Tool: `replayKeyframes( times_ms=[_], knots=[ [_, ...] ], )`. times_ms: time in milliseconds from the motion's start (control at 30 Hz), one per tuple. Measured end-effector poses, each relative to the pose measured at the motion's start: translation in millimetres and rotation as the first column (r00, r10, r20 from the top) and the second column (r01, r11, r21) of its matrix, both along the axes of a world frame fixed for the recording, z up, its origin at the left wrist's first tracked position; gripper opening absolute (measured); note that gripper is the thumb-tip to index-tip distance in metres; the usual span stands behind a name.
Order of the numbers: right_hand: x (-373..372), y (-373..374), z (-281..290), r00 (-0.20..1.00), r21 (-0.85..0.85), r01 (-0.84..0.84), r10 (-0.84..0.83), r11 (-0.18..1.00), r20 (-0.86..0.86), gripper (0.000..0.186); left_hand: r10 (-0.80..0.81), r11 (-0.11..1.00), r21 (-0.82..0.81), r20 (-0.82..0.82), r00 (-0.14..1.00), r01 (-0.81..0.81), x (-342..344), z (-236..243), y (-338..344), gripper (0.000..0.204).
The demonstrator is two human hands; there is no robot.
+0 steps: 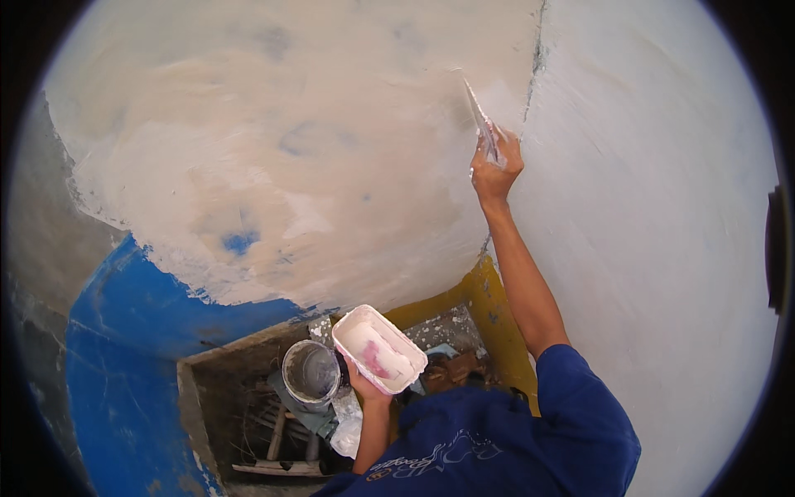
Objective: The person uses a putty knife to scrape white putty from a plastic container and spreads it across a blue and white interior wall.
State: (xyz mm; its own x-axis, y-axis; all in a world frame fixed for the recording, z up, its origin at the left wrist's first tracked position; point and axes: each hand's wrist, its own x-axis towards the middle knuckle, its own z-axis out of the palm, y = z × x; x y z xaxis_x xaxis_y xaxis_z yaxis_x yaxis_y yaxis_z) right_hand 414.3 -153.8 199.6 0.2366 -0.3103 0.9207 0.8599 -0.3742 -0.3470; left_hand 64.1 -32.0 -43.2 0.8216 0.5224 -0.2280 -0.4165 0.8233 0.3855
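Observation:
My right hand is raised to the wall and closed around a putty knife, its thin blade against the whitish plaster. White smears cover the fingers and the tool. Low in front of my body, my left hand grips a rectangular plastic tub from below and the side. Inside the tub lies white paste with a pinkish patch. The plastered wall is beige-white, with blue spots showing through. Most of my left fingers are hidden under the tub.
A round grey bucket stands just left of the tub. Below is a recess holding wooden pieces and a crumpled white bag. Blue paint covers the lower left wall; a yellow band runs along the bottom right. A smooth white wall meets the corner at right.

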Motion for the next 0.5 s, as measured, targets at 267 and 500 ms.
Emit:
replayKeyframes(
  times_ms=[267, 500],
  knots=[
    [7.8, 2.9, -12.0, 0.999, -0.237, -0.019, 0.029, 0.971, 0.037, 0.046, 0.013, 0.999, -0.037, -0.002, 1.0, -0.013, -7.2, -3.2, -5.9, 0.067],
    [-16.6, 3.4, -18.1, 0.991, -0.193, -0.135, 0.136, 0.972, -0.004, 0.042, 0.03, 0.999, 0.029, -0.053, 0.998, -0.028, -5.5, -6.8, -2.8, 0.067]
  ],
)
